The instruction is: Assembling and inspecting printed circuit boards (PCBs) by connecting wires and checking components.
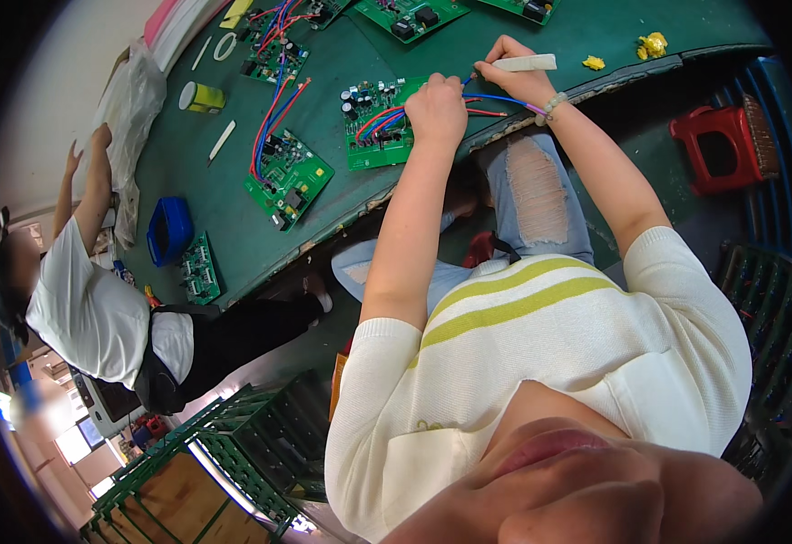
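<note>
A green circuit board (pixel 376 154) with red and blue wires lies at the near edge of the table. Over its right side, my left hand (pixel 437 111) is closed, its fingertips pinching what looks like a blue wire whose end (pixel 469 79) pokes out toward my right hand. My right hand (pixel 525 84) is closed on a flat white stick-like tool (pixel 525 63), its fingertips close to that wire end. The tool's tip is hidden by my fingers. Other red and blue wires (pixel 496 97) run from under my left hand toward my right wrist.
A second wired board (pixel 292 177) lies to the left, near a white tool (pixel 222 142), a yellow-green roll (pixel 202 97) and a blue bin (pixel 170 231). More boards (pixel 410 16) are behind. Yellow lumps (pixel 652 45) sit at right. A person (pixel 97 299) works at far left; a red stool (pixel 718 145) stands right.
</note>
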The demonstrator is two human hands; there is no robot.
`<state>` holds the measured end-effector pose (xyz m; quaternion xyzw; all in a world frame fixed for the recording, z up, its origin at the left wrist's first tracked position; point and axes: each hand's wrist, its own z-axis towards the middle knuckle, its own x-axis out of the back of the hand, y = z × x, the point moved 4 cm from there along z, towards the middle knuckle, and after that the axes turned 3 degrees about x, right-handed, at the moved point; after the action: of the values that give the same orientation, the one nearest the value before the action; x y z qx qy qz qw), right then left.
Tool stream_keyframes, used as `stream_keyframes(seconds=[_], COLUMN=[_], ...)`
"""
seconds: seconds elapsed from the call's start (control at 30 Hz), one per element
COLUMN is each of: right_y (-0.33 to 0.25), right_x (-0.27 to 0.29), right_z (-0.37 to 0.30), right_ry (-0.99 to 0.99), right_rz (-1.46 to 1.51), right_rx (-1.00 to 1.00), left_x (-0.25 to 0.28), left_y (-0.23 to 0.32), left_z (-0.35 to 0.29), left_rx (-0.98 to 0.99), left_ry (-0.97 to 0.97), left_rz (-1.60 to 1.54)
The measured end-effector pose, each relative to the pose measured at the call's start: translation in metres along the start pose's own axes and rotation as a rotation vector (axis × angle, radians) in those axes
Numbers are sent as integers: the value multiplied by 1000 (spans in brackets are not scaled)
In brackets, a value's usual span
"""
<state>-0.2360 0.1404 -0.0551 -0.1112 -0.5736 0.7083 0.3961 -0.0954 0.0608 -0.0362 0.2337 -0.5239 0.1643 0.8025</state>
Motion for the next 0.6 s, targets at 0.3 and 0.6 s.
stream_keyframes(seconds=[0.3, 0.6], right_y=[-4, 0], right_x=[-8, -6], right_z=[-5, -3], right_ry=[-109, -142], right_rz=[-89, 142], right_rx=[67, -57], left_x=[-2, -2], left_y=[0, -1], left_z=[1, 3], left_rx=[-8, 22], left_ry=[-28, -77], left_rz=[75, 60])
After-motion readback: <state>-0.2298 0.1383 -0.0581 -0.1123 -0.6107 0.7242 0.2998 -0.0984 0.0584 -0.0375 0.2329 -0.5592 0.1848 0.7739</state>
